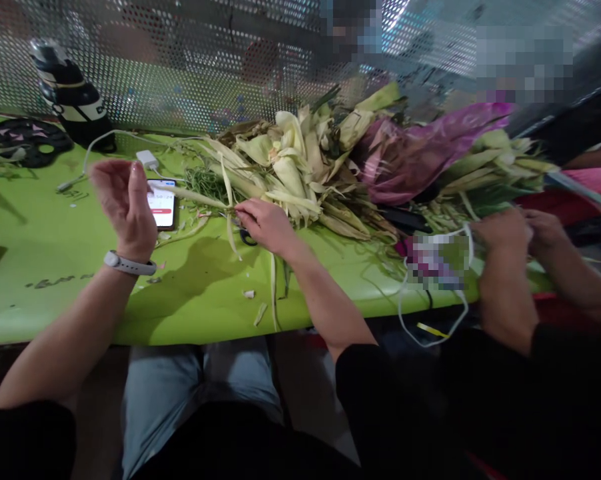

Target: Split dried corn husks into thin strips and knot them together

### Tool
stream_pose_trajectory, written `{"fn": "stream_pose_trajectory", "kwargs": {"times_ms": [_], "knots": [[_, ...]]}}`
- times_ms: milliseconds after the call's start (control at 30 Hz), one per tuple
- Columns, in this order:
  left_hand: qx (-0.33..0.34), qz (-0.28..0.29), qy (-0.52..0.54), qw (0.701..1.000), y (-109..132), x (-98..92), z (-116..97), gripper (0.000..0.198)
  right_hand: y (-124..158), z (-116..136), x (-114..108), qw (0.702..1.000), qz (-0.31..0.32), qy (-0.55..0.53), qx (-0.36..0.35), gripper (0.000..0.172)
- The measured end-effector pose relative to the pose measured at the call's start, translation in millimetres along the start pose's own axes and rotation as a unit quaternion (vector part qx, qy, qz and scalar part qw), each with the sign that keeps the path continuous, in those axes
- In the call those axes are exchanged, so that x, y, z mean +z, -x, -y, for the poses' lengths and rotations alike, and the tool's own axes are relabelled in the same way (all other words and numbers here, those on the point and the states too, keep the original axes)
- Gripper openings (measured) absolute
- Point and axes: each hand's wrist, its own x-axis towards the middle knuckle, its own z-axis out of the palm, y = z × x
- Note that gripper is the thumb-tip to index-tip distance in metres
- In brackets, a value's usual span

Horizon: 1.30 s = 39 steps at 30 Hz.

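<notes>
My right hand (265,223) pinches pale strips of corn husk where they cross in a knot-like bunch. One longer husk strip (195,195) stretches from these fingers leftward over a phone (162,208), toward my left hand (125,207). That left hand is raised, thumb up and apart from the blurred fingers; the strip's far end meets the thumb side, and no grip on it shows. Black scissor-like handles (248,237) lie partly hidden under my right hand. Behind it rises a heap of corn husks (290,167), with thin green strands (205,187) at its left.
A black bottle (75,100) and a dark palette-shaped thing (30,141) stand back left, near a white charger (147,160) with its cable. A purple plastic bag (405,157) lies on the husks. At right, a co-worker's hands (505,233) work beside a white-corded item (438,260).
</notes>
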Motion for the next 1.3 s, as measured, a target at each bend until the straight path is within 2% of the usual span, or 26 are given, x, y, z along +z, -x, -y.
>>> {"fn": "stream_pose_trajectory", "kwargs": {"times_ms": [33, 67, 100, 167, 233, 267, 400, 600, 833, 933, 1067, 1200, 1300], "knots": [[0.059, -0.067, -0.048, 0.995, 1, 0.0, -2, 0.023, 1, 1, -1, 1.0, 0.006, 0.008, 0.0, 0.026], [0.112, -0.089, -0.094, 0.985, 4, 1.8, -3, 0.024, 1, 2, -1, 1.0, 0.015, 0.014, -0.005, 0.026], [0.139, -0.034, -0.139, 0.98, 9, 5.0, -5, 0.025, 2, 4, -1, 0.999, 0.025, 0.017, -0.015, 0.025], [0.123, 0.16, -0.183, 0.962, 24, 14.2, -8, 0.025, 5, 8, -1, 0.998, 0.046, 0.026, -0.043, 0.024], [0.053, 0.297, -0.162, 0.939, 40, 23.6, -8, 0.028, 9, 12, 0, 0.995, 0.064, 0.043, -0.064, 0.024], [0.005, 0.328, -0.13, 0.936, 47, 27.4, -8, 0.03, 10, 14, 1, 0.994, 0.069, 0.054, -0.07, 0.024], [-0.129, 0.336, 0.009, 0.933, 55, 32.3, -7, 0.029, 13, 17, 6, 0.991, 0.071, 0.075, -0.08, 0.025], [-0.209, 0.351, 0.112, 0.906, 47, 27.2, -15, 0.029, 11, 12, 9, 0.994, 0.071, 0.03, -0.08, 0.023], [-0.169, 0.336, 0.044, 0.925, 44, 27.5, -10, 0.026, 9, 12, 10, 0.994, 0.084, 0.001, -0.068, 0.02], [-0.19, 0.323, 0.053, 0.926, 44, 27.4, -9, 0.025, 9, 15, 9, 0.995, 0.087, -0.004, -0.056, 0.018], [-0.226, 0.307, 0.114, 0.917, 42, 25.9, -10, 0.021, 6, 15, 1, 0.992, 0.095, -0.068, -0.038, 0.017], [-0.261, 0.323, 0.129, 0.901, 39, 22.6, -12, 0.029, 5, 14, -7, 0.982, 0.113, -0.147, -0.021, 0.02], [-0.237, 0.338, 0.118, 0.903, 36, 21.0, -13, 0.023, 5, 14, -9, 0.984, 0.099, -0.15, -0.015, 0.019]]}}
